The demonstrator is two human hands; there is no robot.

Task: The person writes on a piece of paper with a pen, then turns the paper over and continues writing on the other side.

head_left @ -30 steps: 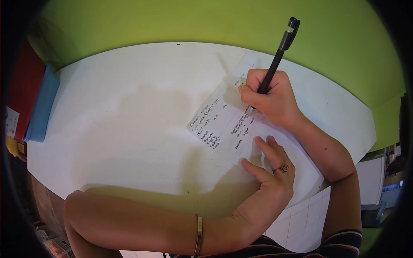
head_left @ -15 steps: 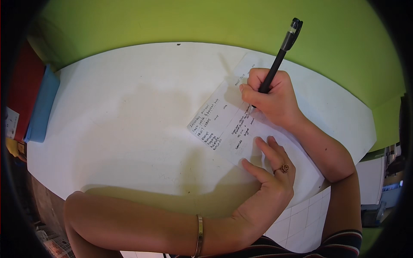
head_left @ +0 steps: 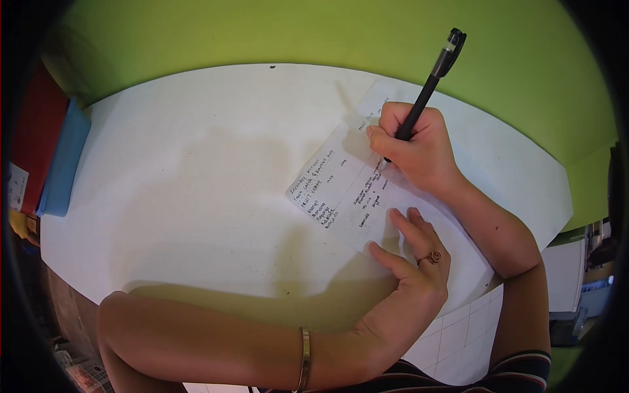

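Observation:
A white sheet of paper (head_left: 347, 190) with handwritten lists lies slanted on the white table (head_left: 196, 164). My right hand (head_left: 416, 144) is closed around a black pen (head_left: 422, 98), whose tip points down at the paper near the written columns. Lower on the sheet, my left hand (head_left: 413, 262) rests with its fingers apart, thumb and fingertips touching the paper. It wears a ring, and a bracelet (head_left: 304, 357) circles that wrist.
Blue (head_left: 65, 164) and red (head_left: 39, 131) objects stand at the table's left edge. Behind the table is a green wall (head_left: 262, 33). White tiled floor (head_left: 458, 334) shows below right, and cluttered items sit at the far right.
The pen's upper end has shifted slightly to the right, and my right fingers have moved a little with it. My left hand stays in place.

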